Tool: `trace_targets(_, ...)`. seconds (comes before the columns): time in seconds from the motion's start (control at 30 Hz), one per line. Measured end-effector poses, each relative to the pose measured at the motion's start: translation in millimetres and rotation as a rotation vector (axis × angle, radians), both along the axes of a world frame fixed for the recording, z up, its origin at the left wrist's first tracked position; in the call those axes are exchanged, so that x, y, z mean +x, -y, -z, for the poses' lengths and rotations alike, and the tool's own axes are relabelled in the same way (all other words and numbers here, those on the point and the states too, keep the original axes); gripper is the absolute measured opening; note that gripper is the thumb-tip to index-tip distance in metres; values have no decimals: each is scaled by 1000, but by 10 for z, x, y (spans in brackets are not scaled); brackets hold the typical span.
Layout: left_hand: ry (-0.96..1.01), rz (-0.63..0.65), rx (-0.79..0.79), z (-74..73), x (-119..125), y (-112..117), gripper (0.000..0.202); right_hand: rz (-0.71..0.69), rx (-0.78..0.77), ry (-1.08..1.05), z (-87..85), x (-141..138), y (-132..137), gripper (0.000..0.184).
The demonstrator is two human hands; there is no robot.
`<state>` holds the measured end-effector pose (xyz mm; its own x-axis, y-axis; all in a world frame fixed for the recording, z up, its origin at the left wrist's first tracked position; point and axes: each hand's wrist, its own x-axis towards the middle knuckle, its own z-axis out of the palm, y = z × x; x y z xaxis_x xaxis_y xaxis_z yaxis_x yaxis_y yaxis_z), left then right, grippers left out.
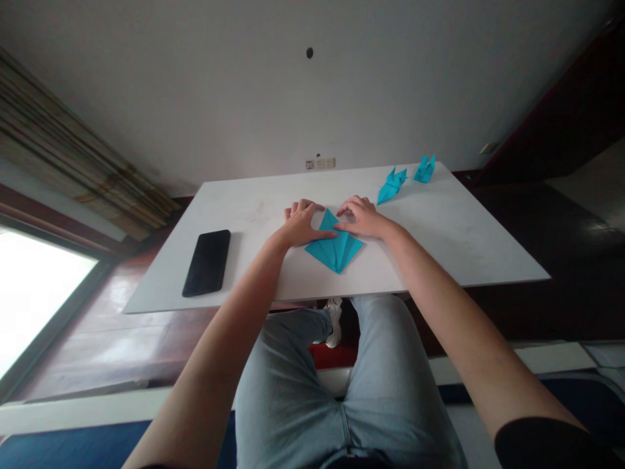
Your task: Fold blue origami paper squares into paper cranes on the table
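A turquoise sheet of origami paper (336,251) lies on the white table in front of me, folded into a kite-like diamond with creases running to its near corner. My left hand (301,225) grips it from the left, its thumb across the middle and its index finger by the far corner. From the right, my right hand (364,217) holds the paper with its thumb on top and its index finger curved near the upper right edge. The thumb tips almost meet. Both hands partly cover the paper's upper half.
Two finished-looking turquoise folded figures, a nearer one (391,185) and a farther one (424,169), stand at the back right of the white table (469,241). A black phone (207,262) lies at the left. The wall with sockets (320,164) rises behind.
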<state>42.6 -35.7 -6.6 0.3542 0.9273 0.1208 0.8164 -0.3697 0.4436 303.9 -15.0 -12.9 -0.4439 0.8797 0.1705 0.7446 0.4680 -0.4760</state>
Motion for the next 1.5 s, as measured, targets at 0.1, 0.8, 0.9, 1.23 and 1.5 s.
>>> trace_targets(0.1, 24, -1, -22, -9, 9, -4, 97, 14, -4, 3, -8, -24, 10, 33)
trace_targets(0.8, 879, 241, -72, -70, 131, -45, 56, -265, -421, -705, -116, -188, 130, 58)
trace_targets(0.9, 960, 252, -82, -70, 136, -70, 56, -298, -419, -681, -118, -188, 140, 59)
trace_targets(1.23, 944, 252, -80, -65, 174, -55, 45, -361, -433, -646, -95, -183, 123, 60)
trace_targets(1.5, 956, 213, -36, -65, 154, -71, 46, -300, -412, -681, -116, -187, 119, 54)
